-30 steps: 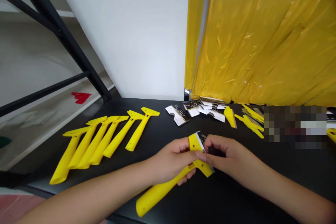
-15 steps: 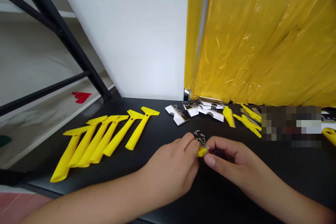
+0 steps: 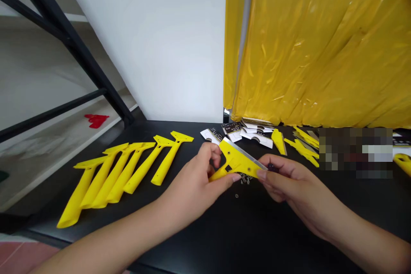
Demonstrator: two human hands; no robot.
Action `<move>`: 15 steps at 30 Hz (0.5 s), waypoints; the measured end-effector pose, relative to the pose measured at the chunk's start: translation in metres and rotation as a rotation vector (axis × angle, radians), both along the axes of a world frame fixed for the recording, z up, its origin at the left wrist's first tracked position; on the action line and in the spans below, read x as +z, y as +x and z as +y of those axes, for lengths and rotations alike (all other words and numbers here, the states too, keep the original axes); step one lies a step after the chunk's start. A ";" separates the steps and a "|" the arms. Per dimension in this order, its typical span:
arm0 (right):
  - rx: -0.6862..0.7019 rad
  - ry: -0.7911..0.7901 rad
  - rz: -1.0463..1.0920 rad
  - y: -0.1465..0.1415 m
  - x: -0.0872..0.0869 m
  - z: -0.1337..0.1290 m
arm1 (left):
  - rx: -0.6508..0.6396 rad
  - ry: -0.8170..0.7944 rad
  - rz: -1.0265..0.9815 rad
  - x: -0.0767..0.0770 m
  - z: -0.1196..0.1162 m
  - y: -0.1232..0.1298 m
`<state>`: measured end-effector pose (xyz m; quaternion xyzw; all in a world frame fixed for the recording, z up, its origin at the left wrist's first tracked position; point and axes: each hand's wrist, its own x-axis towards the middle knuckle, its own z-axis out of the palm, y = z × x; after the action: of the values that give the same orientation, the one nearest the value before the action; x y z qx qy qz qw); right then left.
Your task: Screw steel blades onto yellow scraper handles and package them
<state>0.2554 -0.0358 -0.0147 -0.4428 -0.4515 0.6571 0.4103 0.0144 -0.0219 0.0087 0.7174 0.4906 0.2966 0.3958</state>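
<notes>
A yellow scraper (image 3: 239, 158) with a metal blade along its upper edge is held between both hands, its broad face turned up. My left hand (image 3: 207, 175) is wrapped round its handle, the thumb lying along the lower edge. The fingers of my right hand (image 3: 282, 180) pinch the right end of the head; a small dark item shows at those fingertips, too hidden to name. Small metal nuts and screws (image 3: 245, 178) lie on the black table just beneath the scraper, and a single nut (image 3: 236, 196) sits nearer me.
Several yellow handles (image 3: 135, 167) lie in a row at the left on the black table (image 3: 205, 239). Printed cards (image 3: 257, 137) and yellow blade pieces (image 3: 303, 150) are at the back. A yellow wrapped stack (image 3: 321, 51) stands behind; a black metal frame (image 3: 86, 64) rises at the left.
The scraper has been turned so its broad face and blade now show. My left hand has moved slightly left and rolled over, uncovering the handle's side. A lone nut now shows on the table.
</notes>
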 end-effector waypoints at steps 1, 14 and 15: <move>0.002 0.015 -0.001 0.002 -0.001 0.001 | -0.063 -0.171 -0.153 0.000 0.003 0.000; 0.087 0.200 -0.223 0.001 0.005 0.001 | -0.225 -0.673 -0.519 -0.004 0.006 0.006; 0.097 0.214 -0.252 0.001 0.006 0.001 | -0.212 -0.664 -0.515 -0.004 0.006 0.006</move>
<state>0.2561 -0.0345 -0.0091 -0.4529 -0.5877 0.5635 0.3632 0.0199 -0.0157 0.0045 0.5000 0.3681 0.2497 0.7431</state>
